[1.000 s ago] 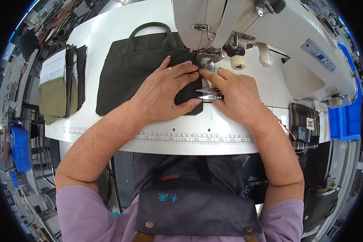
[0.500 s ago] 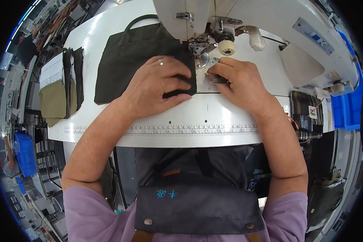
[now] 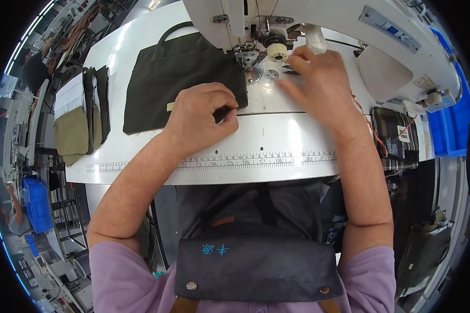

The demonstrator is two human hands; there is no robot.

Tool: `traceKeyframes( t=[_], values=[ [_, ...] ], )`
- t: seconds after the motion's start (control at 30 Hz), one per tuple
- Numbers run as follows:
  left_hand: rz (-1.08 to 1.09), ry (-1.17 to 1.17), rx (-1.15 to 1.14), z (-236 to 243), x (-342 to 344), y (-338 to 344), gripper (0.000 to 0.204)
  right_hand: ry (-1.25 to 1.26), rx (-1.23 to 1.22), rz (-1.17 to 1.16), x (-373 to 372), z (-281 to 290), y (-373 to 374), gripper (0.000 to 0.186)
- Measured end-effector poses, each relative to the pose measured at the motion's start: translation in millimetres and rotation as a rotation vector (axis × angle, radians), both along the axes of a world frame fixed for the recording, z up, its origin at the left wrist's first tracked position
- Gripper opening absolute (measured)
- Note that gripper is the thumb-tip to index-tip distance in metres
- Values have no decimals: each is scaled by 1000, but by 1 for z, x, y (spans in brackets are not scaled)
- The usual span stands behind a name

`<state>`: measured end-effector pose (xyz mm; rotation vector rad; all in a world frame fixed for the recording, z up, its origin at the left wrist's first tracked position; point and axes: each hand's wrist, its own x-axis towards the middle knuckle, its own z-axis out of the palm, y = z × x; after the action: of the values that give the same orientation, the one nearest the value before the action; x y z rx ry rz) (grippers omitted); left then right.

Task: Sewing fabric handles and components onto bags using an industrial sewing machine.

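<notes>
A dark green fabric tote bag (image 3: 156, 78) with a loop handle lies flat, its right end close to the sewing machine's needle area (image 3: 251, 65). A small beige label (image 3: 170, 106) shows on it beside my wrist. My left hand (image 3: 201, 115) is curled, thumb and fingers closed round the bag's near edge. My right hand (image 3: 321, 81), slightly blurred, is right of the needle area with thumb and index finger spread. Dark-bladed thread snips (image 3: 291, 69) point left between these two fingers. The snips' handle end is hidden behind the hand.
Stacked fabric pieces (image 3: 70, 122) lie at the table's left. A ruler strip (image 3: 256, 160) runs along the near edge. The machine head (image 3: 324, 15) overhangs at the upper right. A checked fabric bundle (image 3: 394, 138) is at the right, beside a blue bin (image 3: 451, 133).
My right hand has moved away from me with the snips, its thumb and index finger spreading. My left hand has curled at the bag's near edge, and the beige label has come into view.
</notes>
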<state>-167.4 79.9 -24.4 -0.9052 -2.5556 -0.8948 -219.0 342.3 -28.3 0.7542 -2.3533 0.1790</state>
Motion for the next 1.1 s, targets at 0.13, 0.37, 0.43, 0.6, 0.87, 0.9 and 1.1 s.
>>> traceKeyframes(
  t=[0.13,0.37,0.43,0.6,0.87,0.9,1.1],
  values=[
    [25,-51,156,-4,0,0,11,-114,-161,482,13,-5,-28,28],
    [18,197,-33,2,2,-5,18,-49,-132,617,12,-14,-44,13],
    [-110,310,-92,8,-1,-5,30,-66,-149,595,13,-17,-44,11],
    [-239,261,-221,-5,-4,-32,31,-10,-164,646,9,-17,-47,10],
    [-154,245,-168,-6,-3,-27,31,-204,-268,543,16,-9,-49,10],
    [-115,211,-122,-6,-4,-28,30,-315,-355,493,17,-7,-50,12],
    [2,103,8,-6,-5,-22,28,-297,-370,546,12,-11,-47,15]
  ],
)
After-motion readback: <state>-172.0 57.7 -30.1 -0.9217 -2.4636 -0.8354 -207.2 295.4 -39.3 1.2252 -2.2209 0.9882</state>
